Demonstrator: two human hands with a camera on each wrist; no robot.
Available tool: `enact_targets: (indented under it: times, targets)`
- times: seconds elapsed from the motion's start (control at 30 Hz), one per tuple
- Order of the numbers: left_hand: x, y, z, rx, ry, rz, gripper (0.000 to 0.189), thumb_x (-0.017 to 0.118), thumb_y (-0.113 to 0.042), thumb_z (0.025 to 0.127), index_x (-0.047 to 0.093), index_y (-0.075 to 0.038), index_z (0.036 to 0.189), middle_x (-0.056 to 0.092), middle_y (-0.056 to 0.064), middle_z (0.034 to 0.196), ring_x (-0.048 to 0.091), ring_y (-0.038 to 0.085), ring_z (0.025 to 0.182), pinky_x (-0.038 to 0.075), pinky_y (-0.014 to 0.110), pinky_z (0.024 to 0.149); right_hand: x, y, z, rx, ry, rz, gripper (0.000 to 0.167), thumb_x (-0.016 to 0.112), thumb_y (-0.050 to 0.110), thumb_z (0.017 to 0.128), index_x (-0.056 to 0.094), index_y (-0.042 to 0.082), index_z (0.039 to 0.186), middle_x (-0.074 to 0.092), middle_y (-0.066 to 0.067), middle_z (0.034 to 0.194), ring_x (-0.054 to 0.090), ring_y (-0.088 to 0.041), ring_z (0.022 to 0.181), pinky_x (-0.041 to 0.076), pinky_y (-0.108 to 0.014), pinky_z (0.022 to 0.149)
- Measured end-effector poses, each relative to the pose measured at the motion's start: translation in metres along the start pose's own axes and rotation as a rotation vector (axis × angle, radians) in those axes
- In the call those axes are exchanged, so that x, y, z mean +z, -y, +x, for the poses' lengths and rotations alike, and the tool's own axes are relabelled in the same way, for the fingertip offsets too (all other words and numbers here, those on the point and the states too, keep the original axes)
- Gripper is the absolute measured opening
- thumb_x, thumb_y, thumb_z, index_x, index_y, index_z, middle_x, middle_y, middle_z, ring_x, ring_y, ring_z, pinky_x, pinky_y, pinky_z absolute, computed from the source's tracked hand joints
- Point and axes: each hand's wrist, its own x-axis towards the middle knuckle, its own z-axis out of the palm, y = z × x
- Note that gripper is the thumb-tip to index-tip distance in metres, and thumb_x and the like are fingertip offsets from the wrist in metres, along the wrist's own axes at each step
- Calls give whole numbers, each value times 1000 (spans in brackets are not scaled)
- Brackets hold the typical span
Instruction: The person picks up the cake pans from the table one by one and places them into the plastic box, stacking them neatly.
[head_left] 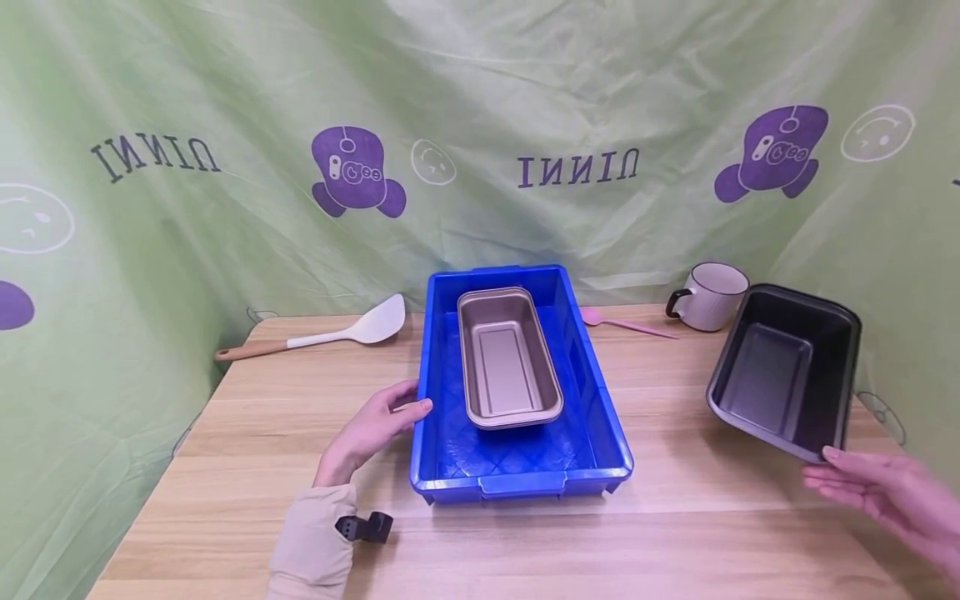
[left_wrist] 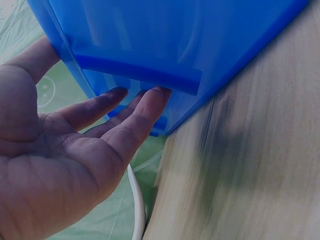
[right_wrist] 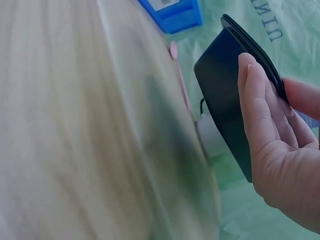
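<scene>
A blue plastic bin stands on the table, and a bronze-coloured loaf pan lies inside it. My left hand grips the bin's left side. In the left wrist view its thumb goes over the rim while the fingers curl up against the ledge on the outer wall. Off to the right, my right hand holds a dark loaf pan by its near corner, tilted and raised over the table. The right wrist view shows the thumb at that pan's rim and the fingers along its outside.
Back left lies a white spatula with a wooden handle. A pink spoon is just right of the bin. Behind the dark pan stands a white mug with a black handle. A green printed cloth hangs around the wooden table.
</scene>
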Motion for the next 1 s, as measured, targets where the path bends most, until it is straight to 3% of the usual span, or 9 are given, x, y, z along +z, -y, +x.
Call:
enact_targets:
  times: [0.23,0.67,1.0]
  targets:
    - [0,1,1,-5,-10,6,59,59,-21,96,36,9,141,47,29,136,53,33,118,48,43,96,10,7,14,-33,-6,-120,48,18,-7,102,62,-3,122,63,-22,117,62,-30,109,48,-36,94]
    - [2,1,1,-3,-4,-4,58,60,-21,95,37,8,141,48,28,135,54,32,117,49,43,95,31,7,61,-121,33,-219,50,18,-11,101,63,-3,121,66,-22,112,64,-27,106,49,-35,93]
    - [2,1,1,1,2,-5,57,59,-20,96,38,8,141,48,28,135,53,33,117,49,43,95,53,15,99,-147,-2,-310,44,27,-11,100,67,0,116,69,-19,105,68,-26,98,53,-33,87]
